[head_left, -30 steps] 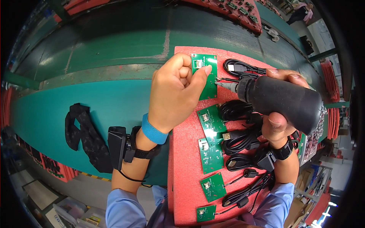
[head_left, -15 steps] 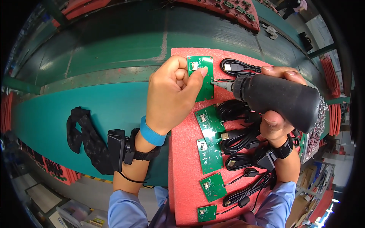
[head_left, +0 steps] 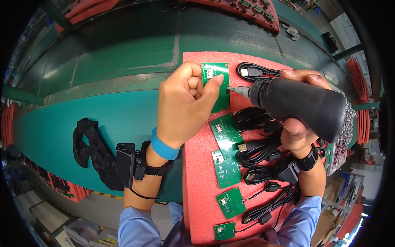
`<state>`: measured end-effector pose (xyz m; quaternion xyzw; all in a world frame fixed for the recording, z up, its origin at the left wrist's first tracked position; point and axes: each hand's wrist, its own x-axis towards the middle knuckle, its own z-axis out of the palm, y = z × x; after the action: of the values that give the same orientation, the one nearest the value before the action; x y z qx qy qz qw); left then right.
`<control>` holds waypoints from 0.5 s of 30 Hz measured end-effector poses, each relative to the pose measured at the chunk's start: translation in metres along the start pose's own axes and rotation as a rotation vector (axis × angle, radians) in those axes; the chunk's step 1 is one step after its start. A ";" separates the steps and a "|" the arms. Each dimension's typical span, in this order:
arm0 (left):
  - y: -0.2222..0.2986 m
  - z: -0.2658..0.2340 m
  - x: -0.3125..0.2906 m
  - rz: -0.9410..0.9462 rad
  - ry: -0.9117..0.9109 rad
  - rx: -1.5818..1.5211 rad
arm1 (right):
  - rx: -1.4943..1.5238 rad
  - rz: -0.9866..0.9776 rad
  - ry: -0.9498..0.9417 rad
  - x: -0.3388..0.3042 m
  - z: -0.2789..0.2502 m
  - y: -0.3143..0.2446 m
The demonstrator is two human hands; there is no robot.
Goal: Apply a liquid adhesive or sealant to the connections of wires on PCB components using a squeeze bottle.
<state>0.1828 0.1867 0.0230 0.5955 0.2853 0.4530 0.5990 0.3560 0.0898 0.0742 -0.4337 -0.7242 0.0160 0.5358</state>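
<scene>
As seen from above, bench: teal-green mat (head_left: 45, 123) on the near side, then a raised ledge and a darker green surface beyond, scuffed and streaked; edges curved by the wide lens.
Foam slab: red (head_left: 197, 173), flat, running from under the hands down toward the body.
Room: stacked red sheets (head_left: 357, 82) and a metal rack at right; plastic bins (head_left: 80, 232) at lower left; another red slab with small green parts (head_left: 267, 18) at the far top.
Upper circuit board: green, near the slab's far end (head_left: 222, 101), with a white connector near its top.
Left hand: closed on that board (head_left: 183, 99), with thumb flat on its face and other fingers curled in at its left edge; blue band (head_left: 164, 149) and black device (head_left: 126, 164) along the wrist and forearm.
Right hand: wrapped around a black bottle (head_left: 306, 107), gripped between thumb and fingers (head_left: 296, 138); nozzle (head_left: 240, 91) aimed left, tip at the board's right edge, contact impossible to tell.
Lower boards: four green ones (head_left: 230, 203) in a column, beside coiled black cables (head_left: 257, 154).
In the way: bottle and right hand, covering part of the cables and slab.
Cloth: dark, crumpled (head_left: 96, 152), on the mat at left.
Lettering: tiny white print on the boards, too small to read.
</scene>
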 end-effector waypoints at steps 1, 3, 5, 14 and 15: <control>0.000 0.000 0.000 -0.003 -0.001 -0.003 | 0.000 0.001 0.000 0.000 0.000 0.000; 0.001 0.001 0.001 -0.007 -0.003 -0.008 | -0.016 -0.012 -0.007 0.001 0.000 0.001; -0.001 0.001 0.001 -0.001 -0.005 -0.007 | -0.024 -0.018 -0.010 0.001 -0.001 0.002; -0.001 0.001 0.001 0.012 -0.009 -0.004 | 0.009 -0.015 0.013 0.002 0.000 0.002; -0.001 0.001 0.001 0.013 -0.009 0.001 | 0.004 -0.020 0.013 0.002 0.000 0.002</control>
<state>0.1843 0.1872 0.0220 0.5994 0.2792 0.4541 0.5971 0.3576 0.0924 0.0746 -0.4255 -0.7250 0.0095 0.5415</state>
